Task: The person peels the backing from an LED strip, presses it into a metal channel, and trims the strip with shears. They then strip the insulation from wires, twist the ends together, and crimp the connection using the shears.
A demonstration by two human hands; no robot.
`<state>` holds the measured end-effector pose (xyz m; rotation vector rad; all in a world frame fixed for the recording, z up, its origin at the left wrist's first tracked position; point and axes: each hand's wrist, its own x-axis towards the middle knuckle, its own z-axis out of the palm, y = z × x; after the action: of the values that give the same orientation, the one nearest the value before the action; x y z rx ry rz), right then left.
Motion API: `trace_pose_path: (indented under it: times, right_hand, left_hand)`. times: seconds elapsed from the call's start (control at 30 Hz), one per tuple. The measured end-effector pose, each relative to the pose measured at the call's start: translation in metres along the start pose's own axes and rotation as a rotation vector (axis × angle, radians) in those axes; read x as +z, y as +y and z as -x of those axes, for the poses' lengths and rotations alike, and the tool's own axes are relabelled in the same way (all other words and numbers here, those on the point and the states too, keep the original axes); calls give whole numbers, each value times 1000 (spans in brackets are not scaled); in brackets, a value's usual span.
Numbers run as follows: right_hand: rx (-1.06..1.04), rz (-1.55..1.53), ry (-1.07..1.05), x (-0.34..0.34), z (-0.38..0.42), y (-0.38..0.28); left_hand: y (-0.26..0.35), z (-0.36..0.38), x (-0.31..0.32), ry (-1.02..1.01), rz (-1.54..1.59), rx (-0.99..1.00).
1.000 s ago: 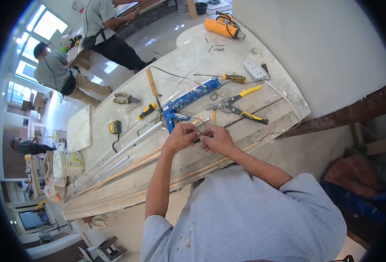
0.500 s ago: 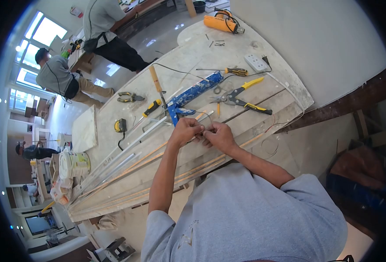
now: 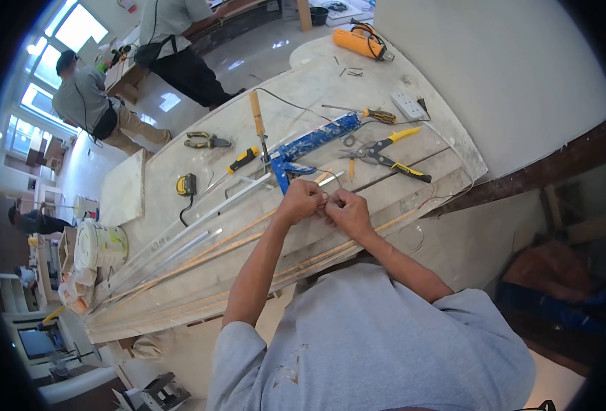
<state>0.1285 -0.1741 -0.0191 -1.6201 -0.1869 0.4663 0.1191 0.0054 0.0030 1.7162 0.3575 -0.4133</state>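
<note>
Both hands, left hand (image 3: 301,201) and right hand (image 3: 346,211), meet mid-frame, fingers pinching one thin wire (image 3: 325,172) over the table (image 3: 303,89); one blue caulk gun (image 3: 310,147) just above.

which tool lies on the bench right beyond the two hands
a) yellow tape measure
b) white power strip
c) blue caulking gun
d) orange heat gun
c: the blue caulking gun lies on the bench directly past the left hand and right hand, nearer than any other tool.

On the bench lie one caulking gun (image 3: 313,145), one tin snips (image 3: 385,156), one tape measure (image 3: 186,184), one bucket (image 3: 101,246).
</note>
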Motion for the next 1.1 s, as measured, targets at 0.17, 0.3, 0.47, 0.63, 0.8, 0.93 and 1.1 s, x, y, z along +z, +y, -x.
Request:
trace_pose_path:
  times: [0.17,0.3,0.47,0.63,0.8,0.93,1.1]
  right_hand:
    - [-73,31,20,3,8,1]
    - [-281,222,32,3,8,12]
    - [-393,307,39,2,10,13]
    - [-489,398,77,3,12,17]
    - [-551,426,29,7,24,12]
    - [-580,451,8,5,26,13]
    - [-489,376,82,-1,16,13]
  left_hand:
    - [5,5,1,29,-51,5]
    - [-4,2,0,34,-40,22]
    - [-5,9,3,56,7,22]
    - [-8,13,9,77,48,48]
    - [-22,4,9,198,7,233]
    - [-16,5,3,119,132,113]
    - [-14,7,-5,-26,198,97]
